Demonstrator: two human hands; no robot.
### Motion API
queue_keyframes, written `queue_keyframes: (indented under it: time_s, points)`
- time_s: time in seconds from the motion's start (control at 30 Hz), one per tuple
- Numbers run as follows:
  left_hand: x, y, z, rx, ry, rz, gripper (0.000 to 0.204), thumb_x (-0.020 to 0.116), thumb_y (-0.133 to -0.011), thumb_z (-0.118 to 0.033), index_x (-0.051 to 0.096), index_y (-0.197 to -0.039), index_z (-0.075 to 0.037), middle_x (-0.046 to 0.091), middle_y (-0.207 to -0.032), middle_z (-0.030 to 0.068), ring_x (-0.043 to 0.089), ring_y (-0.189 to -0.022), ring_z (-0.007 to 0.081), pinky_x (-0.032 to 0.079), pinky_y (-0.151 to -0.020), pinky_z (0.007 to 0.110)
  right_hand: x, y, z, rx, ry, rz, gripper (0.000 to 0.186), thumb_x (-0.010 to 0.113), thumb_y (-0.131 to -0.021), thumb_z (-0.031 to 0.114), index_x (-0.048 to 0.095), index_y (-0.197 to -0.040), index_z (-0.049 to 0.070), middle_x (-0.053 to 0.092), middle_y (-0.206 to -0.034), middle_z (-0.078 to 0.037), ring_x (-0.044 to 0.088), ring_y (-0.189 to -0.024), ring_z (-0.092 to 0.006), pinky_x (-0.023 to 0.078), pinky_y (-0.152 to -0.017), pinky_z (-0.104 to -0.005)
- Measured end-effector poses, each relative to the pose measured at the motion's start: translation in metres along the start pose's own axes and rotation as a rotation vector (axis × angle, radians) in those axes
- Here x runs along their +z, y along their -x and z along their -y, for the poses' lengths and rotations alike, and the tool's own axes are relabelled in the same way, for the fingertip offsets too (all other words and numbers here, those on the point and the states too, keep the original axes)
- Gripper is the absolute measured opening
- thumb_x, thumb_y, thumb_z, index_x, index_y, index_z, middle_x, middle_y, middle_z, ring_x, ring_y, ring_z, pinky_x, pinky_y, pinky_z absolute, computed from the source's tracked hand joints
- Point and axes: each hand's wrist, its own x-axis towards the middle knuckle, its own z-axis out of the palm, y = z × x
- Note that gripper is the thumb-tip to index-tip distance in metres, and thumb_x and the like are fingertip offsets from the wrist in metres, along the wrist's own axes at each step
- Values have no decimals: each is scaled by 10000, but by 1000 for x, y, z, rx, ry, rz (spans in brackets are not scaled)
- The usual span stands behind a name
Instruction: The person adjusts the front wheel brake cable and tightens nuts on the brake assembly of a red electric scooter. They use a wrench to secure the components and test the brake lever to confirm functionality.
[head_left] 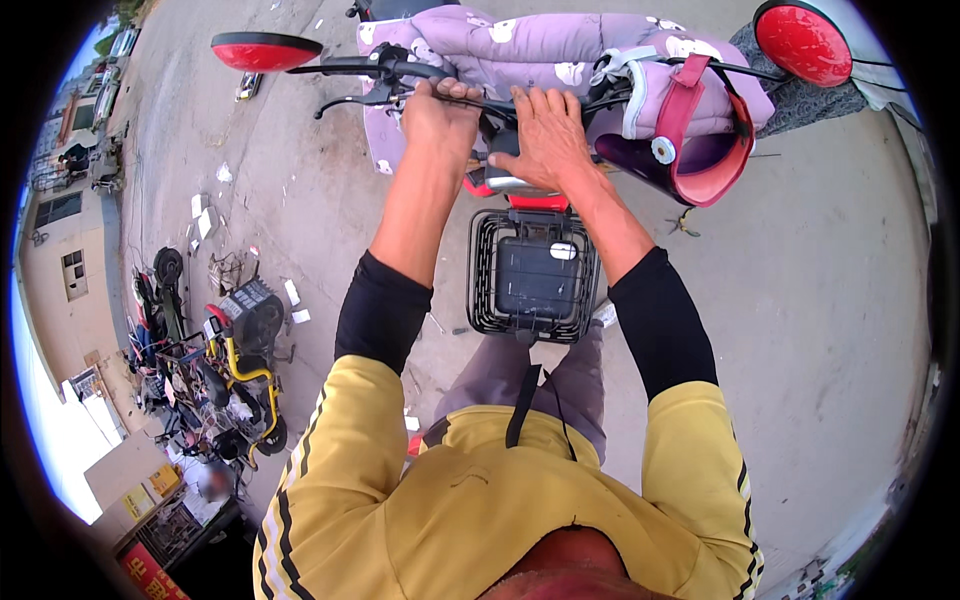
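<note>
An electric scooter faces me, its handlebar (420, 72) running across the upper middle. My left hand (440, 118) is closed round the bar near its middle, fingers curled over it. Beside it, my right hand (545, 132) lies over the bar's centre with fingers stretched and thumb out to the side; its palm side is hidden. A brake lever (345, 102) sticks out left of my left hand. A purple quilted cover (540, 42) with white figures hangs behind the bar. Below my hands is a black wire basket (482, 270) holding a dark flat-topped box (530, 290).
Red-backed mirrors stand at left (262, 50) and right (805, 45). A pink-rimmed purple visor-like item (700, 165) hangs from the right bar. Parked scooters and a yellow-framed bike (262, 400) crowd the left near a building (75, 255). White scraps (205, 220) litter the ground.
</note>
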Motion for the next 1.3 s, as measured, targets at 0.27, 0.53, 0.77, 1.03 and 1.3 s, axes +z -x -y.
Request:
queue_keyframes:
  time_s: [0.27, 0.53, 0.77, 1.03, 1.3]
  points:
    - [-57, 20, 62, 493, -838, 302, 214, 499, -1095, -143, 644, -1081, 14, 671, -1018, 72, 624, -940, 155, 517, -905, 318, 2, 4, -21, -157, -227, -17, 1180, 878, -566, 511, 428, -1483, -79, 573, -1326, -206, 486, -1271, -340, 275, -1155, -457]
    - [-59, 15, 67, 553, -816, 304, 230, 491, -1098, -116, 620, -978, 32, 649, -930, 88, 626, -861, 155, 557, -830, 312, 2, 2, -21, -132, -317, -46, 1241, 897, -555, 446, 338, -1531, -77, 583, -1347, -215, 487, -1295, -340, 245, -1174, -471]
    - [-46, 21, 70, 466, -715, 229, 195, 487, -1093, -114, 596, -1004, 22, 631, -915, 86, 604, -830, 169, 538, -816, 324, 9, 14, -23, -143, -442, -199, 1115, 901, -604, 221, 349, -1548, 0, 504, -1487, -168, 409, -1437, -339, 223, -1247, -495]
    - [-42, 24, 66, 598, -967, 355, 309, 523, -1099, -229, 593, -1121, 72, 665, -1052, 160, 658, -981, 212, 552, -921, 359, 18, 195, -21, 471, -577, -460, 817, 872, -751, 237, 496, -1447, 30, 517, -1460, -170, 469, -1374, -386, 387, -1153, -497]
    - [-60, 29, 55, 666, -1459, 466, 499, 530, -1098, -330, 526, -1287, 132, 654, -1162, 224, 645, -1089, 265, 532, -997, 375, 145, 392, -73, 1171, -726, -105, 489, 698, -938, 302, 596, -1305, -4, 656, -1219, -224, 628, -1157, -415, 514, -981, -465]
